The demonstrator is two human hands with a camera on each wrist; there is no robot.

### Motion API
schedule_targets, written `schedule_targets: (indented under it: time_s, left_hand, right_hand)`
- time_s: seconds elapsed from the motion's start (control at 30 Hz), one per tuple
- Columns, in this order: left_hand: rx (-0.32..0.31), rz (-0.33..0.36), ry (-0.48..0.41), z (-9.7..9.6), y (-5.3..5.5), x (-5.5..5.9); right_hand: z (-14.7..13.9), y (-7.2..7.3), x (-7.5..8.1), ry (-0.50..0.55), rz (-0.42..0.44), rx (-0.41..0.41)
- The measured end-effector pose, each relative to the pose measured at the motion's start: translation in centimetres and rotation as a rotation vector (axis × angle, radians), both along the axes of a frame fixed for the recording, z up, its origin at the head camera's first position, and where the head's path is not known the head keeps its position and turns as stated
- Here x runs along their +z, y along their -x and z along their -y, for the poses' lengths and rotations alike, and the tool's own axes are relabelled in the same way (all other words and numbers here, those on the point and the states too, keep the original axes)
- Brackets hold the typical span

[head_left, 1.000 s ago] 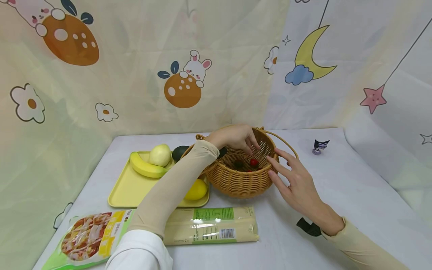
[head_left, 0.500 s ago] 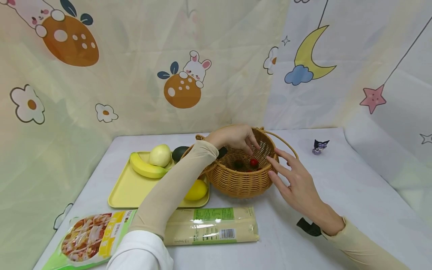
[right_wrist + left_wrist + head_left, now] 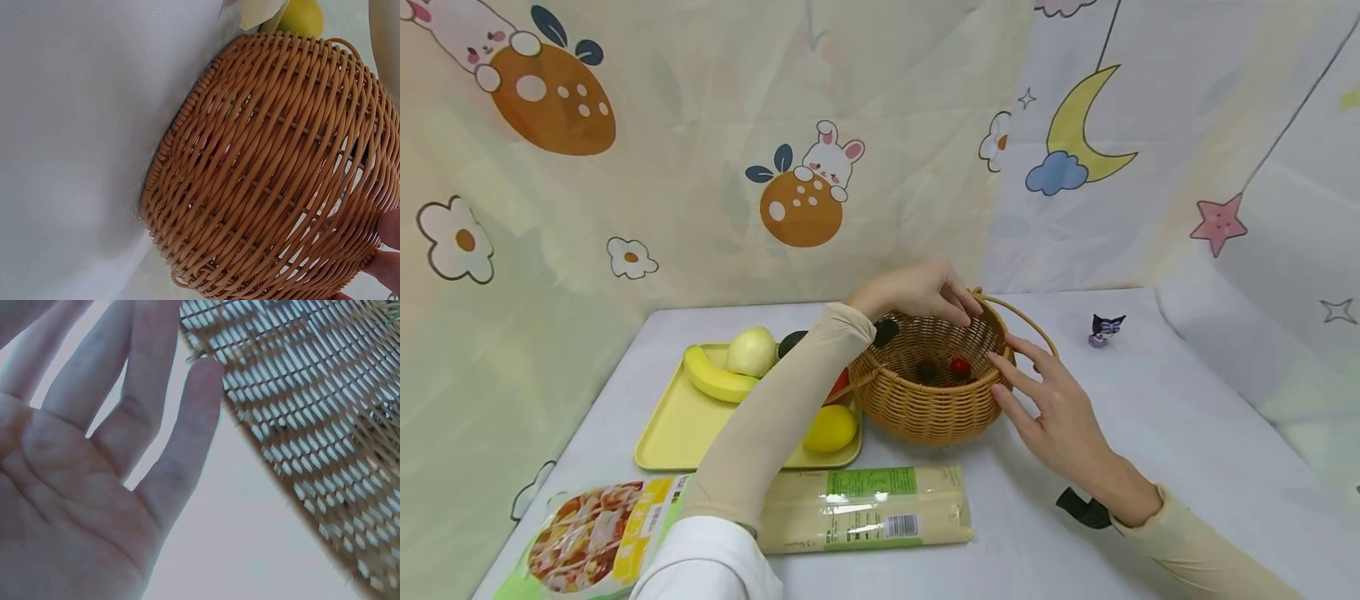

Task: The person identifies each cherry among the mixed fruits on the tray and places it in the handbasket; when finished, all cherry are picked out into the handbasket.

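A brown wicker basket (image 3: 932,417) stands upright on the white table. Its floor bears a small red round thing (image 3: 960,367) and a dark round one (image 3: 927,370). Over the basket's far side hangs my left hand (image 3: 917,292), fingers loosely bent downward, holding nothing. The left wrist view shows that palm bare and the fingers extended beside the basket's woven wall (image 3: 312,425). With spread fingers, my right hand (image 3: 1060,408) touches the basket's right rim. In the right wrist view only its fingertips (image 3: 390,230) show, at the rim.
Left of the basket, a yellow tray (image 3: 670,433) carries a banana (image 3: 715,379), a pale round fruit (image 3: 752,352), a lemon (image 3: 831,428) and partly hidden items. In front lie a noodle package (image 3: 865,508) and a food bag (image 3: 587,533). A small figurine (image 3: 1105,330) stands far right.
My left hand has risen a little and shifted slightly left over the basket, uncovering a red item on the tray. The right hand keeps its place at the rim. The head view has tilted slightly.
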State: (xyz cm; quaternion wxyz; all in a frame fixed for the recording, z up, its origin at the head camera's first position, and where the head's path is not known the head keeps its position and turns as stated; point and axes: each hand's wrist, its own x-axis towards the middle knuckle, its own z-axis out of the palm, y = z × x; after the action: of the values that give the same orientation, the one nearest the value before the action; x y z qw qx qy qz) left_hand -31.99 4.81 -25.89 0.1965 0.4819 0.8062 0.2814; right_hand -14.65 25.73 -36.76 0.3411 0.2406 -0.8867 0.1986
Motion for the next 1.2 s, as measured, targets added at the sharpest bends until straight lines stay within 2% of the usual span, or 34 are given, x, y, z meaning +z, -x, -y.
schedule_targets:
  time_s: [0.17,0.4,0.5,0.67,0.8,0.9,1.03,1.2]
  left_hand:
    - [0.069,0.051,-0.098,2.5,-0.3,0.8]
    - [0.199,0.083,-0.227,8.0,-1.4,2.2]
    - [0.245,0.052,-0.234,10.5,-2.2,2.6]
    - [0.323,0.007,-0.183,14.5,-4.1,2.5]
    - [0.345,0.002,-0.143,17.3,-5.5,1.8]
    - [0.377,-0.020,-0.116,19.2,-6.4,0.9]
    - [0.447,-0.027,-0.068,21.9,-7.7,-1.0]
    - [0.504,0.010,-0.034,25.2,-8.7,-3.7]
  right_hand:
    - [0.1,0.0,0.0,0.000,-0.004,-0.001]
    - [0.2,0.1,0.1,0.009,-0.002,0.009]
    - [0.2,0.1,0.1,0.012,-0.010,0.010]
    - [0.2,0.2,0.1,0.012,-0.018,0.017]
    - [0.1,0.2,0.1,0.013,-0.020,0.013]
    - [0.0,0.1,0.1,0.014,-0.024,0.007]
    - [0.0,0.1,0.2,0.018,-0.026,0.010]
    - [0.1,0.1,0.1,0.020,-0.018,0.013]
